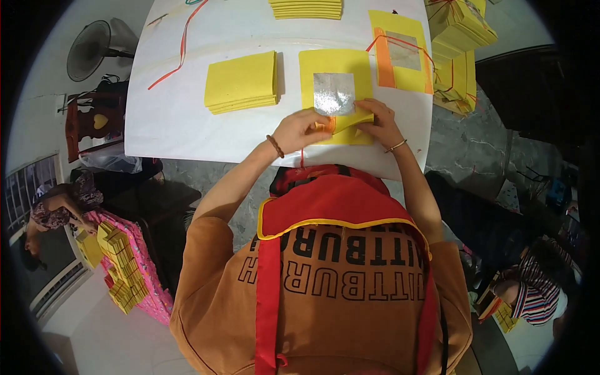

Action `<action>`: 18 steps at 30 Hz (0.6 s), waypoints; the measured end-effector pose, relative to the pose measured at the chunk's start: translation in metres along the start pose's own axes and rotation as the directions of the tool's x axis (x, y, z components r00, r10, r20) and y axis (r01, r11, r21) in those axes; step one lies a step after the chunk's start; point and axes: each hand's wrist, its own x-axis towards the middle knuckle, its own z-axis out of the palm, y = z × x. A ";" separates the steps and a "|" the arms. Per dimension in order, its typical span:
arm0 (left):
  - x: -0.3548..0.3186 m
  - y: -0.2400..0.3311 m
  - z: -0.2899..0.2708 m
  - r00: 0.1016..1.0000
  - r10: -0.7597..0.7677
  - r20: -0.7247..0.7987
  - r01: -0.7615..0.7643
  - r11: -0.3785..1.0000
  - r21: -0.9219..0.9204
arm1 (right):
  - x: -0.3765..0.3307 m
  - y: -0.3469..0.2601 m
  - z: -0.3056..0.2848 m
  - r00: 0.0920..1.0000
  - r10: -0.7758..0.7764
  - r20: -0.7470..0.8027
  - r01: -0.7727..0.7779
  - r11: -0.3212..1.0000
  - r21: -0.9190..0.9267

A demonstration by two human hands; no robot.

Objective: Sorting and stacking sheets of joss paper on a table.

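A yellow paper sheet with a silver foil square lies in front of me at the table's near edge. Its lower part is partly folded up, and a bit of orange shows at the fold. My left hand is closed on the fold's left end, by the orange part. At the right, my right hand grips the sheet's edge, its fingertips near the foil's corner. Left of the sheet sits a neat stack of folded yellow paper. A second yellow sheet, with orange strips and foil, lies at the far right.
Another yellow stack is at the white table's far edge. A red ribbon trails at the left. Tied yellow bundles stand right of the table. A fan is at the left. Other people are on both sides.
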 end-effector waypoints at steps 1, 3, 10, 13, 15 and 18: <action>-0.001 0.002 0.004 1.000 0.000 0.002 0.000 1.000 -0.001 | 0.000 -0.001 0.001 1.000 0.002 -0.001 -0.002 1.000 0.000; -0.004 0.004 0.010 0.965 0.258 -0.039 -0.226 0.900 0.372 | 0.001 -0.003 0.001 1.000 0.011 -0.016 -0.010 0.998 0.055; 0.001 -0.006 0.018 0.885 0.466 -0.016 -0.397 0.772 0.496 | 0.002 -0.005 0.002 0.998 0.033 -0.050 -0.028 0.993 0.114; -0.003 0.005 0.025 0.926 0.377 -0.012 -0.305 0.767 0.565 | 0.001 -0.007 0.003 0.997 0.010 -0.074 -0.003 0.995 0.096; -0.001 0.004 0.028 0.929 0.371 -0.014 -0.292 0.753 0.589 | 0.002 -0.011 0.001 0.997 0.042 -0.063 -0.035 0.994 0.106; 0.000 0.001 0.026 0.931 0.365 0.004 -0.299 0.757 0.581 | 0.002 -0.012 0.001 0.997 -0.018 -0.077 0.021 0.999 0.040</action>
